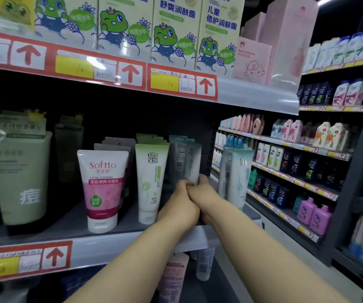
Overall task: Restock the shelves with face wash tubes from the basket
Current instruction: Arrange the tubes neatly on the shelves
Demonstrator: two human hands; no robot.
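Observation:
Both my hands reach into the middle shelf (pixel 119 239). My left hand (pixel 181 197) and my right hand (pixel 206 191) are pressed together around the base of a grey-teal packaged face wash tube (pixel 187 162), which stands upright in its row at the back. A second teal-and-white packaged tube (pixel 234 178) stands at the shelf's right end, just right of my right hand. A white-green tube (pixel 151 182) stands just left of my left hand. The basket is out of view.
A pink Softto tube (pixel 102 189) and a large green tube (pixel 21 178) stand further left. Frog-print boxes (pixel 171 33) fill the shelf above. Tubes hang below the shelf (pixel 176 276). An aisle of shampoo bottles (pixel 296 167) runs to the right.

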